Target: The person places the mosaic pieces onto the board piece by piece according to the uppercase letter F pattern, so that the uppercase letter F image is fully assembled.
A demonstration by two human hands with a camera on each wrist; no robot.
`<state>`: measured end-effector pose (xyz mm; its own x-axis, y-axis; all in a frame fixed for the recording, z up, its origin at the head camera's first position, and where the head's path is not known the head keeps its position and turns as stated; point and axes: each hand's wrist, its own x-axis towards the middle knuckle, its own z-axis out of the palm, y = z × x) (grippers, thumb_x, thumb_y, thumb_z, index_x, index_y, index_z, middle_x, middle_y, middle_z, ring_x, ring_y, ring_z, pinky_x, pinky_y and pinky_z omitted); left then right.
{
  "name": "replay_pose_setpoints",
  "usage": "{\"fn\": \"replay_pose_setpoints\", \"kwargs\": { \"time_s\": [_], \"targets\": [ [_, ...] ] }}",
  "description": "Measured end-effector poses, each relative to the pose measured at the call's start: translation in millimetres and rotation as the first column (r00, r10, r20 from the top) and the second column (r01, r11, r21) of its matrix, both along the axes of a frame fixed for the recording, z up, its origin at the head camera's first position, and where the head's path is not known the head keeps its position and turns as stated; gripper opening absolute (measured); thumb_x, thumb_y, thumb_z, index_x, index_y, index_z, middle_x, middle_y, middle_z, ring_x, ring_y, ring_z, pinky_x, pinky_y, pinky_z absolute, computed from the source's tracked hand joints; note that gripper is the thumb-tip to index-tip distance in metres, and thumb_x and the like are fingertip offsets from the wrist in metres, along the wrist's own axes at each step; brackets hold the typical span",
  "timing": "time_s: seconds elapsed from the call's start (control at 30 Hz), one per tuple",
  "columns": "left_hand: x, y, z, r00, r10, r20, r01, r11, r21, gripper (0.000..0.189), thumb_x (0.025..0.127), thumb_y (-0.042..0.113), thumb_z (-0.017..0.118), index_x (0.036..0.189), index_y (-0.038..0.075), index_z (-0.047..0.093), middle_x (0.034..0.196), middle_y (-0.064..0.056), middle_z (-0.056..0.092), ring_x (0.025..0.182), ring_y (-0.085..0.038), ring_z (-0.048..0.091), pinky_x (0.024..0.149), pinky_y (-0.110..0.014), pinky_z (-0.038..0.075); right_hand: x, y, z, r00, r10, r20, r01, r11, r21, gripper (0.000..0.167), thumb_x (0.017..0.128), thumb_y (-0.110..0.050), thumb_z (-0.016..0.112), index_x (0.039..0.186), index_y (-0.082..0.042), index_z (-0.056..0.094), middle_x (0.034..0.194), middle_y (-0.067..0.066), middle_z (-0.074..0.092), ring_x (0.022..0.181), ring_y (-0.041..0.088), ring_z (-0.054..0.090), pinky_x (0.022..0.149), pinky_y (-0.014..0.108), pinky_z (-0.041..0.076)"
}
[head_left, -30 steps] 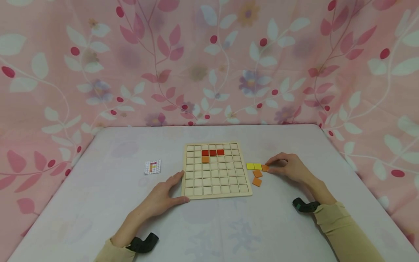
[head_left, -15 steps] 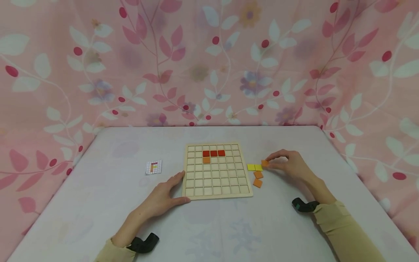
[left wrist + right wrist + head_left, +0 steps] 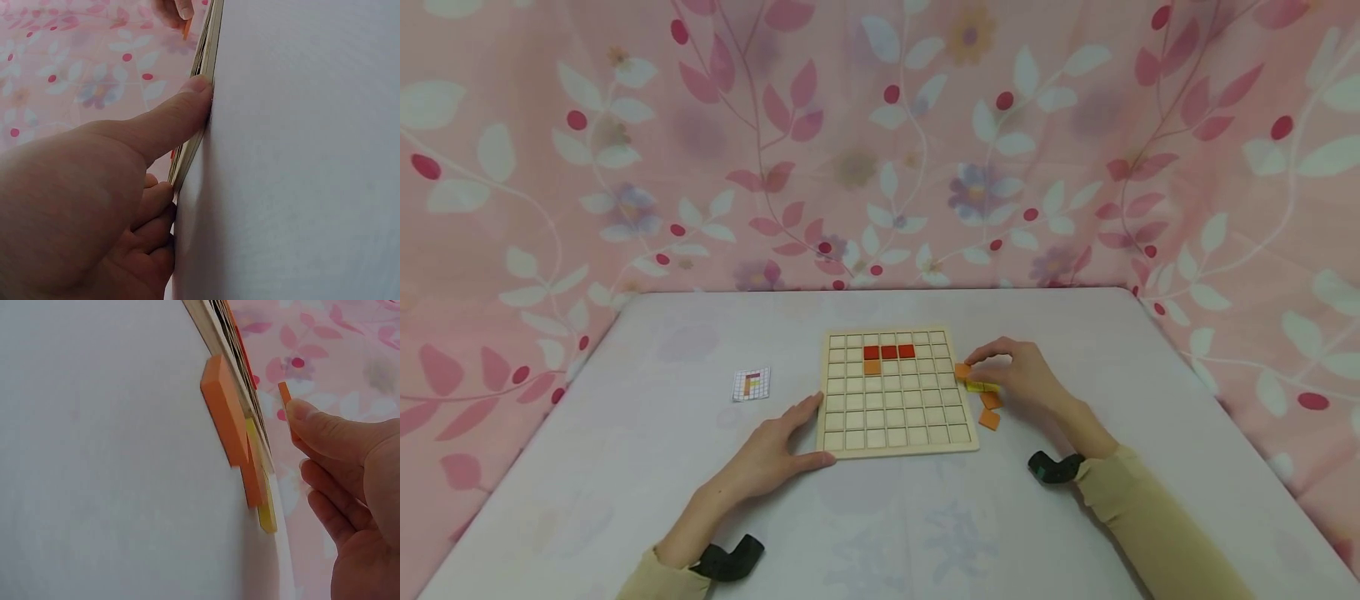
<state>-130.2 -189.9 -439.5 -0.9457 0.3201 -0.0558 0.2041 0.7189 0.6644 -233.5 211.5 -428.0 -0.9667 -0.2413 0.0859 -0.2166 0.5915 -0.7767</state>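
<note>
My right hand (image 3: 1018, 375) pinches an orange square tile (image 3: 962, 372) between thumb and fingers, held raised beside the right edge of the wooden grid board (image 3: 895, 454). In the right wrist view, that orange tile (image 3: 285, 400) stands off the table at the thumb tip. My left hand (image 3: 767, 454) rests against the board's lower left corner, thumb on the front edge, fingers along the left side. On the grid lie a row of three red tiles (image 3: 889, 352) and one orange tile (image 3: 872, 367) beneath the leftmost.
Right of the board lie yellow tiles (image 3: 982, 387), partly hidden by my right hand, and two loose orange tiles (image 3: 990, 420). A small card (image 3: 752, 384) printed with a coloured grid pattern lies left of the board. Floral cloth (image 3: 880, 167) hangs behind the white table (image 3: 880, 533).
My right hand has lifted the orange tile from beside the yellow ones and carried it left to the board's right edge. My left hand and the board have stayed put.
</note>
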Motion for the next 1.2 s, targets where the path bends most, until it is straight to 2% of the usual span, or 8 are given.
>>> {"fn": "replay_pose_setpoints", "kwargs": {
  "time_s": [0.13,0.3,0.43,0.6,0.8,1.07,1.2],
  "targets": [
    [0.1,-0.5,-0.2,1.000,0.000,0.002,0.000,1.000,0.001,0.099,0.081,0.052,0.079,0.159,0.018,0.028,0.162,-0.006,0.032,0.151,-0.030,0.027,0.119,-0.052,0.029,-3.6,-16.7,-1.5,1.000,0.018,0.005,-0.018,1.000,-0.014,0.020,0.082,-0.031,0.083,0.100,-0.024,0.077,0.110,-0.001,0.070,0.112,0.024,0.058,0.101,0.045,0.044],
    [0.3,-0.5,0.2,1.000,0.003,0.003,-0.003,1.000,-0.001,0.098,0.081,0.051,0.079,0.159,0.018,0.028,0.162,-0.007,0.032,0.151,-0.030,0.027,0.119,-0.053,0.029,-4.4,-40.7,-2.5,0.998,0.054,-0.031,-0.055,0.998,-0.026,0.019,0.082,-0.032,0.084,0.099,-0.025,0.078,0.110,-0.003,0.070,0.116,0.024,0.057,0.106,0.050,0.041],
    [0.6,-0.1,0.5,1.000,0.007,0.009,-0.007,1.000,-0.004,0.098,0.081,0.051,0.078,0.159,0.018,0.028,0.162,-0.007,0.032,0.151,-0.031,0.027,0.119,-0.054,0.029,-2.2,-58.5,-2.3,0.994,0.097,-0.053,-0.100,0.994,-0.053,0.018,0.082,-0.028,0.084,0.099,-0.022,0.078,0.107,-0.003,0.071,0.114,0.023,0.058,0.105,0.050,0.043],
    [0.2,0.5,0.6,1.000,0.006,0.015,-0.006,1.000,-0.003,0.098,0.082,0.050,0.079,0.159,0.018,0.028,0.162,-0.007,0.032,0.151,-0.031,0.027,0.119,-0.053,0.029,-0.6,-76.6,-3.1,0.990,0.109,-0.084,-0.115,0.992,-0.061,0.018,0.082,-0.025,0.084,0.098,-0.020,0.079,0.105,-0.004,0.071,0.111,0.020,0.060,0.104,0.048,0.044],
    [0.1,0.8,0.4,1.000,0.009,0.019,-0.009,1.000,-0.002,0.097,0.082,0.050,0.079,0.159,0.018,0.029,0.162,-0.007,0.032,0.151,-0.031,0.027,0.119,-0.054,0.029,-1.6,-96.7,-4.3,0.990,0.116,-0.083,-0.122,0.990,-0.074,0.019,0.081,-0.024,0.084,0.098,-0.018,0.079,0.102,-0.003,0.072,0.106,0.019,0.061,0.098,0.044,0.047],
    [-0.3,-0.1,-0.2,1.000,0.007,0.016,-0.007,1.000,0.000,0.097,0.082,0.050,0.079,0.159,0.019,0.029,0.162,-0.008,0.033,0.150,-0.032,0.028,0.119,-0.054,0.030,-6.0,-118.7,-11.2,0.981,0.146,-0.127,-0.158,0.983,-0.089,0.017,0.081,-0.023,0.085,0.096,-0.019,0.079,0.098,-0.005,0.072,0.098,0.018,0.061,0.089,0.038,0.050],
    [-0.5,-0.4,-0.4,1.000,0.005,0.017,-0.005,1.000,-0.001,0.097,0.082,0.051,0.078,0.159,0.019,0.029,0.162,-0.008,0.033,0.150,-0.032,0.028,0.118,-0.055,0.030,-5.3,-126.4,-13.5,0.981,0.138,-0.133,-0.150,0.985,-0.087,0.019,0.080,-0.023,0.085,0.097,-0.017,0.079,0.099,-0.004,0.072,0.098,0.018,0.063,0.090,0.038,0.051]
  ]
}}
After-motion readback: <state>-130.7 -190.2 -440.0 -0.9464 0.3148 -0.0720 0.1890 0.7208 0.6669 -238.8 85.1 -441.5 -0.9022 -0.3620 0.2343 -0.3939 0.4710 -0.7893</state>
